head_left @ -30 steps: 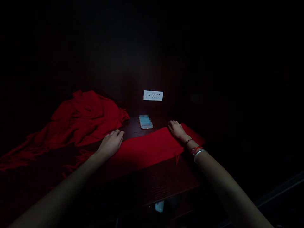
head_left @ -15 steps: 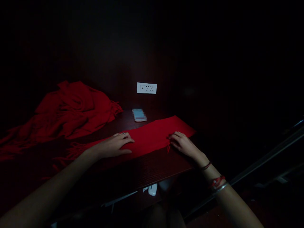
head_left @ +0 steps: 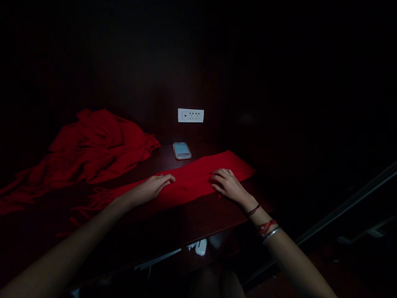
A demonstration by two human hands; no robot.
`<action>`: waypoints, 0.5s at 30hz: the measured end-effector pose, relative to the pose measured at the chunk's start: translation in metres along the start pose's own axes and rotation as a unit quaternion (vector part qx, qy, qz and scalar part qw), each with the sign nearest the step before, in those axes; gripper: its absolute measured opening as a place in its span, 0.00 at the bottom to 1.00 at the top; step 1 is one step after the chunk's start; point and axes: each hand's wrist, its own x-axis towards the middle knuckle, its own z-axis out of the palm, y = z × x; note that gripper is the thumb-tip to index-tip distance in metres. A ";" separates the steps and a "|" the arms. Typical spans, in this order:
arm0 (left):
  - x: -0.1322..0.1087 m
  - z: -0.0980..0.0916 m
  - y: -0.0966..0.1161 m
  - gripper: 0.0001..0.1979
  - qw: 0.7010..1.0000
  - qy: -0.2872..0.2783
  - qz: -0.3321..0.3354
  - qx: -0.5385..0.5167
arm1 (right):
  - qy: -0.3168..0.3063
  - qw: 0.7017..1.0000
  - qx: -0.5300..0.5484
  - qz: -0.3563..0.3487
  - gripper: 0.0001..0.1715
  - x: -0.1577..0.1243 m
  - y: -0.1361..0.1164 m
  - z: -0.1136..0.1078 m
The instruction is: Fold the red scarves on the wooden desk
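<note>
A folded red scarf (head_left: 194,178) lies in a long flat strip on the dark wooden desk, with fringe at its left end. My left hand (head_left: 155,186) rests on the strip's left part, thumb and fingers drawn together on the cloth. Farther right, my right hand (head_left: 226,184) lies over the scarf with its fingers curved and slightly apart, touching the surface. A small strand of fringe hangs at the near edge below the right fingers. Both palms face down, and what lies under them is hidden.
A heap of red fringed cloth (head_left: 102,145) covers the desk's back left. Behind the scarf lies a phone-like flat object (head_left: 182,150), blurred out. A white wall socket (head_left: 190,115) is above it. Below the desk edge sits a white object (head_left: 201,247). The surroundings are very dark.
My right hand has shifted a little left and farther onto the scarf, its fingers spreading. My left hand's thumb has drawn in towards its fingers.
</note>
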 end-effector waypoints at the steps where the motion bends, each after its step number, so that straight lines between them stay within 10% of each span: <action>1: 0.000 0.001 0.000 0.13 1.000 0.003 0.003 -0.003 | -0.002 1.000 -0.011 -0.005 0.13 0.000 -0.002 0.001; 15: 0.001 0.008 0.005 0.12 0.997 -0.029 -0.002 0.072 | -0.021 0.992 -0.120 0.016 0.13 0.000 -0.012 0.005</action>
